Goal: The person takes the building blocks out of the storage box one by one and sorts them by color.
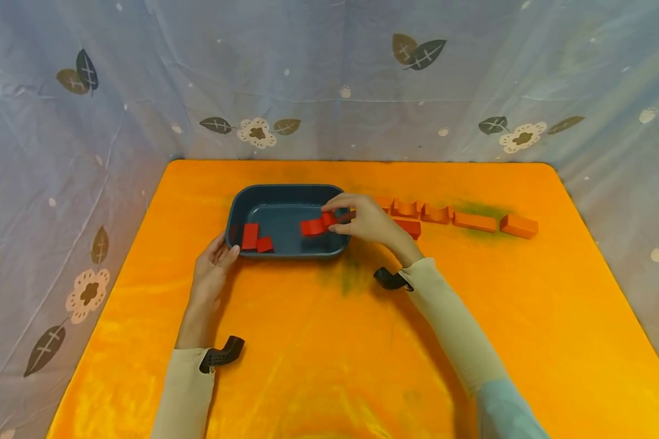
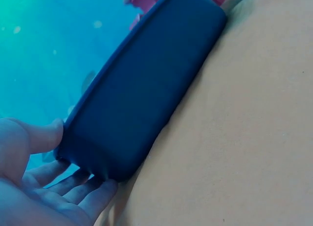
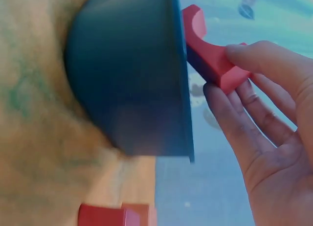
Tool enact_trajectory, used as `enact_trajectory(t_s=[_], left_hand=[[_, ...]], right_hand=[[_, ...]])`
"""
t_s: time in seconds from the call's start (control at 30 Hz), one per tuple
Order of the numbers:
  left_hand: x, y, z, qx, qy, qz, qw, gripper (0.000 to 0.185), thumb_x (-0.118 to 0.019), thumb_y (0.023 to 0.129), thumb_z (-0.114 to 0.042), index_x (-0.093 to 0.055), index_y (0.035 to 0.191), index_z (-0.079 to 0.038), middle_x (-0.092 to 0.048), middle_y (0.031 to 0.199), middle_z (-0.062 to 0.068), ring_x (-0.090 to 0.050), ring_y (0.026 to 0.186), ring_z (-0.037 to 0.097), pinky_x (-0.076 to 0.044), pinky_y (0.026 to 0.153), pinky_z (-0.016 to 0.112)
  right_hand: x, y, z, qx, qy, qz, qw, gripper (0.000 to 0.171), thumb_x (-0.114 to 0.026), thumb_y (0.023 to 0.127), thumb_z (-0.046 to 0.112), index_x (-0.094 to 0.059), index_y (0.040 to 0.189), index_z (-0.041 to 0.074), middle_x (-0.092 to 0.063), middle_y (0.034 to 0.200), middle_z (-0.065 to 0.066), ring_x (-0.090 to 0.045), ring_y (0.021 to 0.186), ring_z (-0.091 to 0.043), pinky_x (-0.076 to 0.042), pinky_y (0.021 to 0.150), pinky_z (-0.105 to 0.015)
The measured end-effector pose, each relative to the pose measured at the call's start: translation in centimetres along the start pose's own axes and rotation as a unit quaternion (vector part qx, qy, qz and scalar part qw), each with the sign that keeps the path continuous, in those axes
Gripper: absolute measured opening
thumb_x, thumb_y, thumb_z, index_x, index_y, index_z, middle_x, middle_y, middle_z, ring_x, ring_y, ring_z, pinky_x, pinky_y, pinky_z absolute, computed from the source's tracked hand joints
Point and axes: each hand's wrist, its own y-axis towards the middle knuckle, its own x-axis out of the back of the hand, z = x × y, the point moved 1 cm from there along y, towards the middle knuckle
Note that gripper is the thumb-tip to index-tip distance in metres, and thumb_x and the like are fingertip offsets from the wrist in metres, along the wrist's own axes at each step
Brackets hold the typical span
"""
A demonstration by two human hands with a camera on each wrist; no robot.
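as pinched over the tray (image 1: 236, 210), red arched block (image 1: 315, 225)

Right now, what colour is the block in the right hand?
Red. The block, pinched by the right hand above the tray, shows best in the right wrist view.

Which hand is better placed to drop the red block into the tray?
Right. The right hand already pinches the red block over the tray; the left hand only rests against the tray's near left corner, probably steadying it.
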Motion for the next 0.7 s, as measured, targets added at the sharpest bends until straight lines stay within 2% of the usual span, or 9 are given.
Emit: enact_trajectory(t_s=[0.2,0.37,0.57,0.7], left_hand=[[0.0,0.0,0.0,0.008,-0.007,-0.002,0.9999,0.062,-0.054,0.101,-0.015,-0.025,0.156,-0.008,-0.027,0.159,0.01,-0.028,0.145,0.021,-0.03,0.115,0.029],[0.0,0.0,0.0,0.01,-0.007,-0.005,0.9999,0.062,-0.054,0.101,-0.015,-0.025,0.156,-0.008,-0.026,0.16,0.008,-0.028,0.145,0.02,-0.031,0.115,0.028],[0.0,0.0,0.1,0.012,-0.013,-0.002,0.9998,0.062,-0.054,0.101,-0.015,-0.025,0.156,-0.008,-0.026,0.16,0.006,-0.027,0.145,0.019,-0.031,0.114,0.027],[-0.1,0.0,0.1,0.016,-0.023,-0.003,0.9996,0.062,-0.054,0.101,-0.014,-0.025,0.156,-0.009,-0.026,0.16,0.007,-0.029,0.144,0.019,-0.032,0.113,0.026]], right_hand=[[1.6,-2.8,-0.7,-0.03,0.088,-0.061,0.994,0.041,-0.076,0.085,0.007,-0.065,0.124,-0.003,-0.059,0.13,-0.012,-0.061,0.111,-0.026,-0.056,0.089,-0.037],[2.9,-4.9,-1.0,-0.063,0.194,-0.092,0.975,0.044,-0.075,0.085,0.004,-0.063,0.127,-0.003,-0.056,0.134,-0.012,-0.069,0.103,-0.028,-0.059,0.081,-0.042],[4.7,-7.2,-1.4,-0.045,0.208,-0.133,0.968,0.041,-0.075,0.085,0.002,-0.065,0.124,-0.003,-0.06,0.129,-0.01,-0.07,0.1,-0.02,-0.057,0.085,-0.032],[6.0,-9.0,-2.1,-0.05,0.212,-0.159,0.963,0.039,-0.073,0.085,-0.001,-0.066,0.123,-0.002,-0.063,0.126,-0.006,-0.07,0.098,-0.016,-0.057,0.083,-0.029]])
